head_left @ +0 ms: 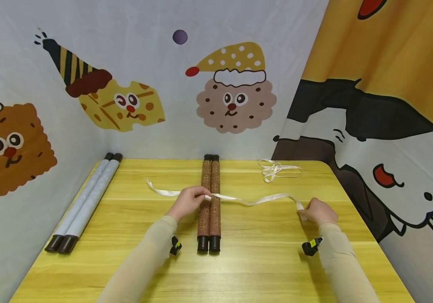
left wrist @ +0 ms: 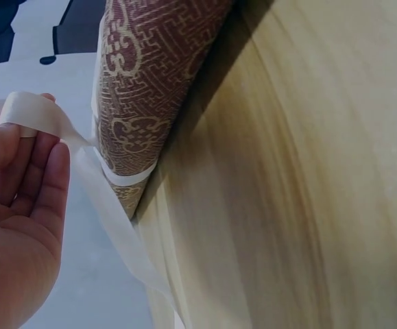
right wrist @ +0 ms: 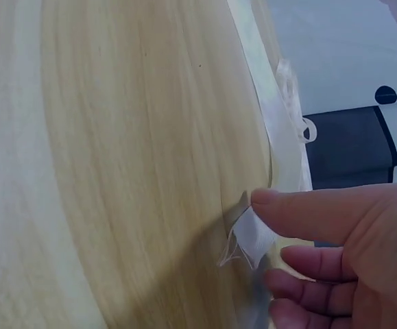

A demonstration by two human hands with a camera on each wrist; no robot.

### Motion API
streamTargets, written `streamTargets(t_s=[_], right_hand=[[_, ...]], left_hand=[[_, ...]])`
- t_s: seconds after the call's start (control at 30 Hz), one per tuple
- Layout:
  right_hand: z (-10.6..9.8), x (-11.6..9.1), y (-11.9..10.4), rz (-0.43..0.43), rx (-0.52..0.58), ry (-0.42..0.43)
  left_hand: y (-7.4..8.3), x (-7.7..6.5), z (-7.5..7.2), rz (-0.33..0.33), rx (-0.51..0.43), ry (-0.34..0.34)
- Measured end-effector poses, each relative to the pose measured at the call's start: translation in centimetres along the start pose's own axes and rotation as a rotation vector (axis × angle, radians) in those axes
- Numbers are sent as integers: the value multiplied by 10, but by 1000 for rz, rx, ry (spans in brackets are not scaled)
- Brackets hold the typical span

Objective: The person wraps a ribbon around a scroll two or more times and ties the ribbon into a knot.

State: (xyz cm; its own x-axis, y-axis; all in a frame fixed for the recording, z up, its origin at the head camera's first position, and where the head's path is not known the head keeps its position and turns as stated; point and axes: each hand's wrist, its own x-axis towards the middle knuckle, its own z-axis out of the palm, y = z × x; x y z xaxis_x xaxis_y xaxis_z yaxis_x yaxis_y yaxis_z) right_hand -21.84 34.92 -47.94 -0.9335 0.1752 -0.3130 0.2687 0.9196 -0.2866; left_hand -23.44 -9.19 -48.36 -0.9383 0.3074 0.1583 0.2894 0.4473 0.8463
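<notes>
A pair of brown patterned scrolls (head_left: 203, 219) with dark end caps lies side by side mid-table. White ribbon (head_left: 254, 203) crosses them and wraps round them in the left wrist view, its loose left end trailing on the table. My left hand (head_left: 189, 203) is at the scrolls, pinching a loop of ribbon (left wrist: 37, 113) between thumb and fingers. Off to the right, my right hand (head_left: 319, 211) pinches the ribbon near its other end. That frayed tip (right wrist: 254, 236) pokes out below the thumb in the right wrist view.
Two pale blue scrolls (head_left: 94, 195) with dark caps lie along the table's left edge. A loose tangle of white ribbon (head_left: 274, 170) is at the back right. Behind the wooden table (head_left: 261, 261) hangs a cartoon-printed cloth (head_left: 178, 139).
</notes>
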Motion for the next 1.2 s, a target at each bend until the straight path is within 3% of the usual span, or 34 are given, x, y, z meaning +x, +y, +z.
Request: streamTargets(t_s=[0.23, 0.53, 0.87, 1.03, 1.2], right_hand=[[-2, 1, 1, -58, -11, -43], [-40, 17, -32, -217, 84, 91], [-80, 33, -113, -322, 456, 78], [-83, 35, -160, -374, 615, 14], [-82, 30, -204, -443, 689, -40]], left_hand=[[-5, -2, 2, 24, 20, -16], [-13, -6, 2, 120, 47, -24], [-13, -7, 5, 161, 91, -6], [-14, -7, 6, 160, 90, -3], [-15, -8, 7, 162, 93, -3]])
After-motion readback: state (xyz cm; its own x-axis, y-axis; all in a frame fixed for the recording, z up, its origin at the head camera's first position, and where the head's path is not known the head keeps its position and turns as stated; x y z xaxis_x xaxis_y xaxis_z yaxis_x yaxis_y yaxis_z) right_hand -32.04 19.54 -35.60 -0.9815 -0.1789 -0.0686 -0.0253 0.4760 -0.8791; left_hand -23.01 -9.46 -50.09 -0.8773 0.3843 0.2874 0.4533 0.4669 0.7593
